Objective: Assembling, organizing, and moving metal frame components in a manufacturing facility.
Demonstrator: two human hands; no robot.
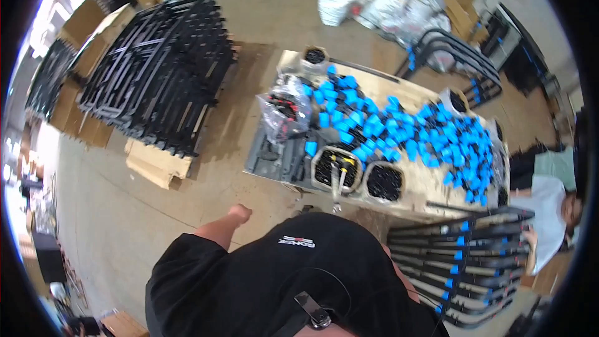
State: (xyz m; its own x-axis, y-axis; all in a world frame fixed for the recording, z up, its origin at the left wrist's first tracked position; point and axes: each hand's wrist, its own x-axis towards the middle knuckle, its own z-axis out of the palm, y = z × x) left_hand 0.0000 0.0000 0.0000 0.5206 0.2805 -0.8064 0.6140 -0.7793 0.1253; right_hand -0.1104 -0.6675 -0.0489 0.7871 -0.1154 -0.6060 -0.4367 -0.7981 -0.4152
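Note:
My left hand (240, 213) hangs over the floor, short of the table's near left corner. Its fingers look curled, with nothing visible in them. Part of my right arm (404, 278) shows beside my torso; the hand itself is out of sight. In front of me stands a wooden worktable (409, 178) strewn with blue plastic pieces (374, 126) with black parts among them. Along its near edge sit a tub of small black parts (323, 175), a yellow-handled tool (343, 165) lying on it, and a second tub of black parts (384, 182).
A clear bag of red and black parts (284, 109) lies on the table's left end. Stacked black metal frames (162, 68) stand at left. Curved black tubes with blue pieces (462, 262) are at right, beside a co-worker (548, 218). White sacks (390, 3) lie behind.

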